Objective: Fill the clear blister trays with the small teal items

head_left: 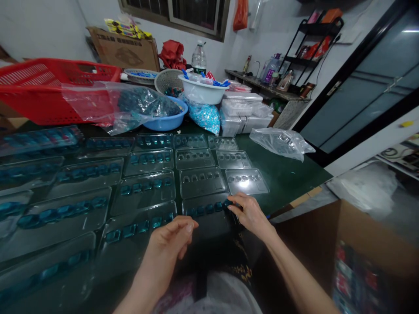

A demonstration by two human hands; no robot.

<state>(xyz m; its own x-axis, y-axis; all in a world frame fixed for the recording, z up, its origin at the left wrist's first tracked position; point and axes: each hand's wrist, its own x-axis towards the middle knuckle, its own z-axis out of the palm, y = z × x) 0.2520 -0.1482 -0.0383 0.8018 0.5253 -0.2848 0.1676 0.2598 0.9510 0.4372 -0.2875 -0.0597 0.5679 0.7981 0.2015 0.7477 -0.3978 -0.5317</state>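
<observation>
My right hand [246, 211] pinches a small dark blue translucent piece [226, 203] at the right end of a row in a clear plastic tray [209, 224]. Several like pieces sit side by side in that tray's row. My left hand [172, 240] hovers near the tray's left side, fingers curled and thumb against them; whatever they may hold is hidden. To the left, clear trays [142, 195] carry rows of teal pieces [143, 226]. Behind the right hand lie clear trays [203, 185] whose moulded pockets show no teal pieces.
Along the back stand a red basket [36, 109], a blue basin [166, 122] under a plastic bag of teal pieces [140, 102], a white basin [204, 92] and stacked clear boxes [244, 114]. A plastic bag [283, 141] lies at right. A cardboard box [369, 231] stands below the table's right edge.
</observation>
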